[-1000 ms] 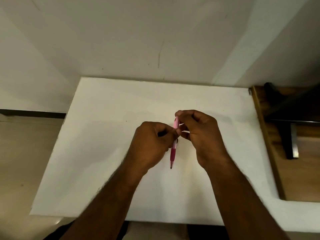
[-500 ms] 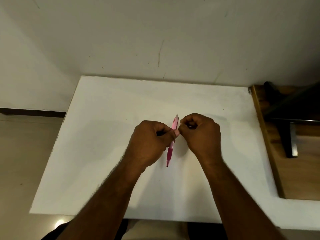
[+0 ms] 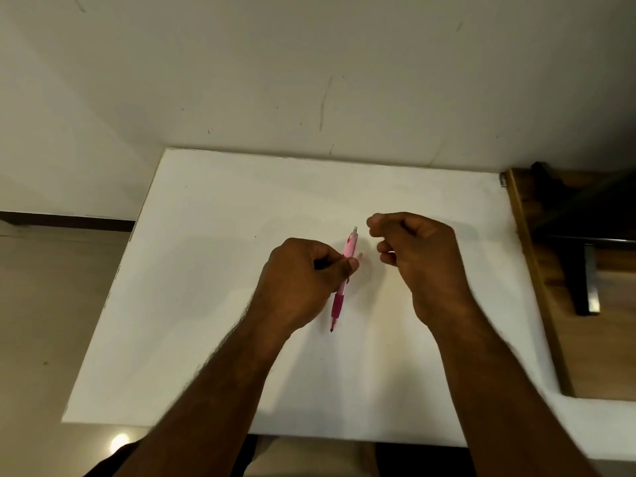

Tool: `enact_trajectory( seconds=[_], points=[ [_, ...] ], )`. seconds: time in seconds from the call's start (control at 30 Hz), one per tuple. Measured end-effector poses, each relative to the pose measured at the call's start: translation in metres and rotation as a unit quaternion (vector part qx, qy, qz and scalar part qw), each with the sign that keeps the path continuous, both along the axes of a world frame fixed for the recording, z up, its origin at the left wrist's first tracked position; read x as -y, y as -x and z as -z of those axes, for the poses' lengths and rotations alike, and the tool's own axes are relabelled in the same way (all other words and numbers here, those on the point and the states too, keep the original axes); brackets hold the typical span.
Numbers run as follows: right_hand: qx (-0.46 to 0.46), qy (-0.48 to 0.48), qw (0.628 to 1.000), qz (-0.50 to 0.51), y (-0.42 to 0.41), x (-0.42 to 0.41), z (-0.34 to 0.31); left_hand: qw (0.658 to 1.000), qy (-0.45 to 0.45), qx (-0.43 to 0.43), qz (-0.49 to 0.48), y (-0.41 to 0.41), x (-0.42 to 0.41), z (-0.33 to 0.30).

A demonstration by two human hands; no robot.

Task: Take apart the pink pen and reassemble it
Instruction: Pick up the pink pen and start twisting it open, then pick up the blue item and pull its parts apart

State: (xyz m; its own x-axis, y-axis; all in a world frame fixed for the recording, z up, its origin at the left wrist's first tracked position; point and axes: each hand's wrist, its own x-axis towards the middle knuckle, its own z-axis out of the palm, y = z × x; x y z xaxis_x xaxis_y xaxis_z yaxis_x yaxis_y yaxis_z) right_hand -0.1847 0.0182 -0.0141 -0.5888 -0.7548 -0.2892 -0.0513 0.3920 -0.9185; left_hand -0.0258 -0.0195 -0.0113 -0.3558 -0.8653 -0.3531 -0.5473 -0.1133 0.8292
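Note:
The pink pen (image 3: 348, 258) is a slim pen with a pale pink barrel, a darker pink grip and a whitish top end. It points steeply down over the white table (image 3: 206, 287), dark tip towards me. My left hand (image 3: 303, 280) pinches the barrel at its middle between thumb and fingers. A small pink bit (image 3: 360, 254) shows just right of my left thumb; I cannot tell whether it is part of the pen. My right hand (image 3: 416, 256) hovers to the right of the pen's top, apart from it, fingers loosely curled, with nothing visible in it.
The white table meets a pale wall at the back. A wooden surface (image 3: 564, 304) with a dark metal bracket (image 3: 585, 270) adjoins the table on the right. Tiled floor (image 3: 51, 304) lies beyond the table's left edge.
My right hand has let go of the pen's top end and moved to the right. My left hand keeps its hold on the barrel, and the pen has tilted slightly.

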Motion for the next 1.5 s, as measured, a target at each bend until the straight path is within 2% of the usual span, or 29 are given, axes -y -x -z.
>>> enact_trajectory(
  seconds=[0.03,0.1,0.3,0.43,0.5,0.6,0.7,0.77,0.9,1.0,1.07,1.13,1.23,1.27,1.4,1.5],
  points=[
    [0.037,0.000,0.999,-0.004,-0.001,0.000,-0.002,1.000,-0.001,0.006,0.005,0.001,0.000,0.000],
    [0.055,-0.006,0.998,-0.024,-0.003,0.000,-0.002,1.000,0.004,0.014,0.015,0.003,-0.002,0.001],
    [0.000,-0.022,0.999,-0.041,-0.007,0.002,0.003,0.999,0.015,0.028,0.029,0.003,-0.003,0.004],
    [0.008,0.007,1.000,0.017,-0.002,0.002,0.008,0.999,0.014,0.028,0.042,0.003,-0.005,0.007],
    [-0.088,-0.023,0.996,0.013,0.006,-0.001,0.016,0.999,0.010,0.024,0.031,0.001,-0.005,0.008],
    [-0.248,-0.092,0.963,-0.042,0.007,-0.006,0.029,1.000,-0.002,0.005,0.009,-0.001,-0.001,0.010],
    [-0.328,-0.114,0.935,-0.071,0.002,-0.008,0.037,1.000,-0.001,0.010,0.007,-0.002,-0.001,0.011],
    [-0.336,-0.113,0.932,-0.071,0.000,-0.008,0.038,1.000,-0.003,0.013,0.007,-0.003,-0.001,0.011],
    [-0.233,-0.066,0.970,-0.021,0.005,-0.011,0.020,1.000,-0.009,0.010,0.001,-0.003,-0.001,0.009],
    [-0.059,-0.078,0.989,-0.112,0.003,-0.020,0.001,1.000,-0.011,-0.002,-0.005,-0.002,-0.001,0.008],
    [0.050,-0.110,0.974,-0.191,-0.007,-0.027,-0.007,1.000,-0.018,-0.012,-0.011,-0.003,0.000,0.010],
    [0.076,-0.134,0.965,-0.214,-0.014,-0.028,-0.010,1.000,-0.017,-0.003,-0.007,-0.004,0.000,0.011],
    [0.042,-0.154,0.969,-0.186,-0.017,-0.023,-0.011,0.999,-0.031,-0.005,-0.021,-0.004,0.002,0.012],
    [0.010,-0.170,0.968,-0.184,-0.018,-0.022,-0.009,0.999,-0.016,0.017,-0.035,-0.005,0.004,0.013],
    [-0.175,-0.231,0.932,-0.217,-0.024,-0.019,0.002,0.973,0.092,0.193,-0.086,-0.013,0.012,0.019],
    [-0.263,-0.243,0.907,-0.221,-0.030,-0.016,0.007,0.960,0.089,0.258,-0.058,-0.013,0.011,0.021]
  ],
)
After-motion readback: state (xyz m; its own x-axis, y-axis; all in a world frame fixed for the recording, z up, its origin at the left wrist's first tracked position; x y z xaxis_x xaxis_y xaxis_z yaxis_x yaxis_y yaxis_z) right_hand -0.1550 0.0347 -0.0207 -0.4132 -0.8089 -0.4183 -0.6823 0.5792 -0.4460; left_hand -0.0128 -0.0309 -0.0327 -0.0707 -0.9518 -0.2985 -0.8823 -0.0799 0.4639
